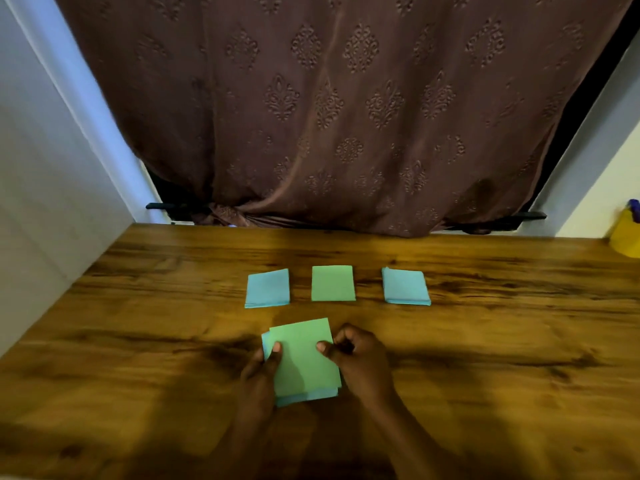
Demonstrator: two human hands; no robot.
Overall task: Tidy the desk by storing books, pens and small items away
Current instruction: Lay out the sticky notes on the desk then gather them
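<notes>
Green-topped paper stack pinched between left hand and right hand, fingers curled, over brown wood-grain desk; brown patterned curtain hangs behind.

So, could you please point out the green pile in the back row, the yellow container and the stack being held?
green pile (333, 283), head view, middle of its top sheet.
yellow container (627, 237), head view, its side wall.
held stack (304, 362), head view, centre of its green top sheet.
</notes>
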